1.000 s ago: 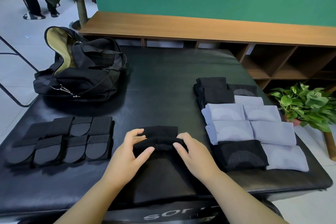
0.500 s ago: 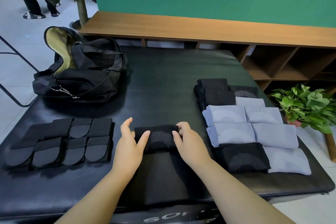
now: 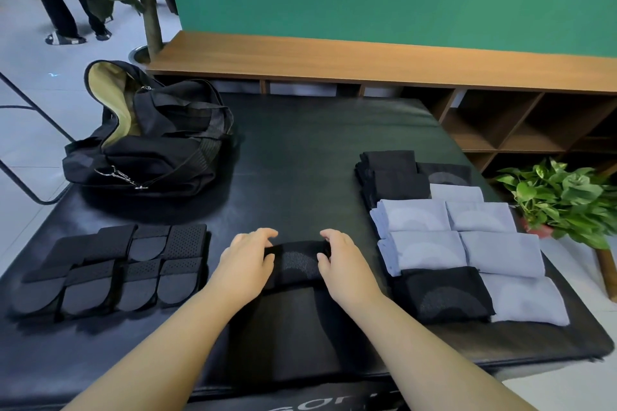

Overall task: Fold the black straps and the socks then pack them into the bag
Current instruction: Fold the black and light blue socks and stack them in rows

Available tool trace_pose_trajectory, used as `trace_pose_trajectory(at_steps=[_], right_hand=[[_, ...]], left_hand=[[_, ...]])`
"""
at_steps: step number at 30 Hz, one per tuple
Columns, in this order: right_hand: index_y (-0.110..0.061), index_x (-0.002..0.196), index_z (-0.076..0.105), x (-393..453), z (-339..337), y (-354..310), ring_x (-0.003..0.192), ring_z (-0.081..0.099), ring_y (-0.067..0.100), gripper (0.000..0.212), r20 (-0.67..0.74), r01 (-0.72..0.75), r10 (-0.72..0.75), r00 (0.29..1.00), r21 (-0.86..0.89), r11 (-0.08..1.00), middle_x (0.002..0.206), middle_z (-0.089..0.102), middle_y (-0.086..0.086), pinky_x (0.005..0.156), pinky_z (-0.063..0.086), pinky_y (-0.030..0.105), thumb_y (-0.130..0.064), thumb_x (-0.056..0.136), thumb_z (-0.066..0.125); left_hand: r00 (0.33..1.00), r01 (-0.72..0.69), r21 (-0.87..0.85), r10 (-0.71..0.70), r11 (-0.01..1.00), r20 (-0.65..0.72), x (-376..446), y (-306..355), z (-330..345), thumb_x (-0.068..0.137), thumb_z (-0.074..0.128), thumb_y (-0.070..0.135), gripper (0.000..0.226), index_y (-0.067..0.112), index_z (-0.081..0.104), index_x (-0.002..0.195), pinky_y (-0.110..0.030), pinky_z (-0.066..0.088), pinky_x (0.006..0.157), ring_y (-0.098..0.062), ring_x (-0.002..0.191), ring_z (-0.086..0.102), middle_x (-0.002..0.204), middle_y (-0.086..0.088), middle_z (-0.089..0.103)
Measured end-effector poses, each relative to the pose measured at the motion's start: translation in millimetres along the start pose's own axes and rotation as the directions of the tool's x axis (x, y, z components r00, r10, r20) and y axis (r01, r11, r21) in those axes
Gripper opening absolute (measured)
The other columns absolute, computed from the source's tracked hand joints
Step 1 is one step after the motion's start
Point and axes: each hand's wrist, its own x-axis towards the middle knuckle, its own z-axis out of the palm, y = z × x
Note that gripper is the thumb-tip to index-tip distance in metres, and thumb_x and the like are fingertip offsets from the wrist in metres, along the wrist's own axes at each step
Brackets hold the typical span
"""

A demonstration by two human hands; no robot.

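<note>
A folded black sock lies on the black padded table, near its front middle. My left hand grips the sock's left end, and my right hand grips its right end, fingers curled over the far edge. Folded black and pale blue socks lie in two columns at the right. Folded black straps sit in rows at the left. The black bag stands open at the far left, its yellow lining showing.
A wooden shelf unit runs behind the table under a green wall. A potted green plant stands off the table's right edge. A tree trunk and a person's legs are at the far left.
Both hands folded the black sock over into a shorter bundle and slid forward over it; they now hold its two ends.
</note>
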Motion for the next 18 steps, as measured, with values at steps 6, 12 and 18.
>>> trace_pose_trajectory(at_steps=[6, 12, 18], right_hand=[[-0.019, 0.139, 0.04, 0, -7, -1, 0.127, 0.041, 0.014, 0.046, 0.093, 0.002, 0.004, 0.996, -0.055, 0.998, 0.139, 0.046, -0.002, 0.1, 0.039, 0.027, -0.011, 0.094, 0.045], [-0.019, 0.14, 0.039, -5, -23, -5, 0.121, 0.043, 0.014, 0.054, 0.121, 0.028, -0.02, 0.992, -0.066, 0.997, 0.132, 0.041, -0.001, 0.092, 0.044, 0.028, -0.01, 0.087, 0.047], [-0.023, 0.102, 0.054, -9, -49, -11, 0.095, 0.048, 0.009, 0.017, -0.01, 0.07, -0.07, 0.997, -0.001, 0.998, 0.109, 0.042, -0.008, 0.074, 0.042, 0.024, -0.033, 0.089, 0.048]], left_hand=[[0.994, -0.075, 0.048, 0.071, 0.996, 0.08, 1, 9, -11, 0.095, 0.047, 0.015, 0.022, 0.025, 0.045, 0.115, -0.024, 0.041, 0.078, -0.01, 0.092, 0.049, 0.109, 0.01, 0.049], [0.987, -0.142, -0.103, 0.149, 0.985, 0.065, 0, 23, -23, 0.092, 0.054, 0.012, 0.023, 0.032, 0.046, 0.099, -0.016, 0.041, 0.072, -0.006, 0.088, 0.054, 0.095, 0.012, 0.055], [0.974, -0.223, -0.164, 0.213, 0.961, -0.08, 2, 50, -36, 0.091, 0.058, 0.012, 0.026, 0.037, 0.049, 0.093, -0.003, 0.036, 0.071, 0.005, 0.094, 0.05, 0.096, 0.018, 0.055]])
